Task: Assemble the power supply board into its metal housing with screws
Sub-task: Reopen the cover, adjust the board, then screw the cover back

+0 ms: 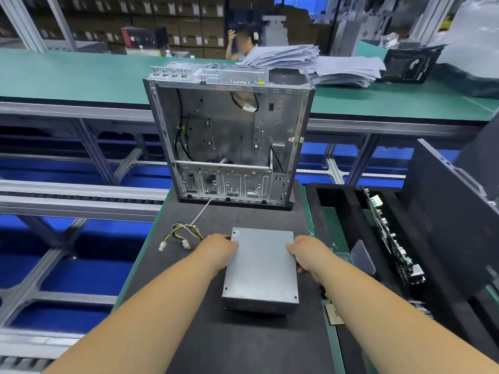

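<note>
Hands on either side of the power supply unit (261,268), a closed grey metal box lying flat on the dark mat (243,341) of the workstation, near edge toward the camera. Left hand (218,252) grips the unit's left side, thumb over the top edge, fingers wrapped down the side and out of sight. Right hand (306,252) holds the right side in the same way, thumb tip on the top face, the other fingers curled under or behind the box; exact finger positions cannot be told. Both forearms are bare. Cable bundle (186,233) of yellow and black wires leaves the unit's far left corner and lies on the mat to the left, ending in two white connectors (172,244). Computer chassis (229,136) stands upright at the far end of the mat, well apart from the unit, open side facing the camera; bare metal interior with a few black cables along its left wall and a perforated drive cage along the bottom. A thin white cable tie (200,213) runs from the chassis base toward the cable bundle. Right of the mat, a black foam tray (345,211) holds a circuit board (391,238) standing on edge. Beyond the chassis, a green bench (67,74) carries a paper stack (324,63). A second person (243,43) sits behind that bench.
</note>
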